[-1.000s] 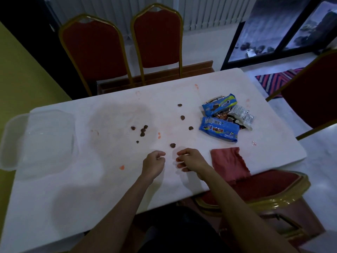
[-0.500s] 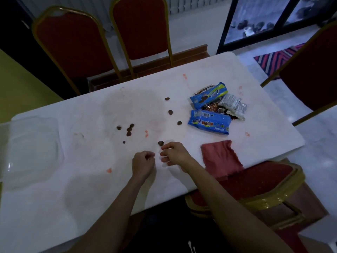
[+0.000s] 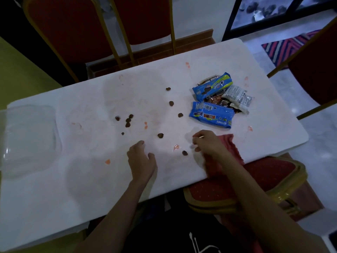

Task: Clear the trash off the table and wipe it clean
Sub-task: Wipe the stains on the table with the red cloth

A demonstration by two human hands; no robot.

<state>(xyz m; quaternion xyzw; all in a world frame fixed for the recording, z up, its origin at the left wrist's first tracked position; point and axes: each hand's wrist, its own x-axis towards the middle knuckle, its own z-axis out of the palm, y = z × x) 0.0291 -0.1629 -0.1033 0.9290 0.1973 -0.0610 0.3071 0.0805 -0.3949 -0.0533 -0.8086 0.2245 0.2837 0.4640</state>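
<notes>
- Left hand (image 3: 141, 159) rests on the white table (image 3: 91, 179), fingers loosely relaxed, holding nothing
- Right hand (image 3: 207, 143) has slid away from it, over the red cloth (image 3: 229, 144), pinching a pale sliver (image 3: 201, 137) too small to identify
- Brown crumbs (image 3: 160, 135) and blue wrappers (image 3: 211, 115) remain mid-table, so clearing has likely barely begun

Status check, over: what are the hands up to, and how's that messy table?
Left hand open on the table. Right hand pinching a small pale scrap. Brown crumbs, blue wrappers uncleared. Red cloth idle beneath right wrist.
</notes>
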